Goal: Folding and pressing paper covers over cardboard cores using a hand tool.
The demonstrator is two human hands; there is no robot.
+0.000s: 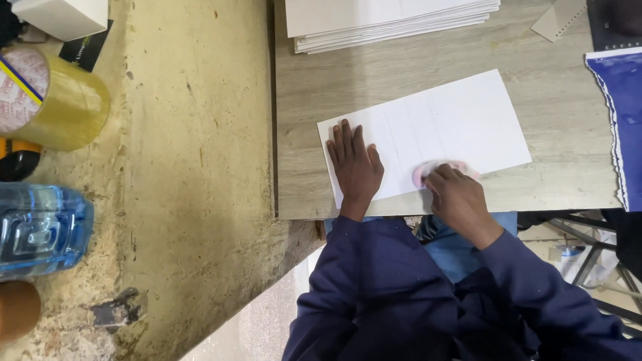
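Head view showed one white sheet (435, 134) on the wooden table (535, 80). Left hand (354, 167) lay flat, fingers spread, on it; right hand (458, 200) gripped one blurred pink cloth (428, 170). One stack of sheets (388, 23) was cut off above.

White sheet (435, 134), pink cloth (428, 170), grey wood-grain table (401, 73).

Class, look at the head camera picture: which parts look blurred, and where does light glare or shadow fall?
Head view: the pale pink cloth under the right hand is smeared by motion; the flat left hand is sharp; the white rectangular sheet is bright, nearly washed out; the clear blue plastic bottle shows glints.
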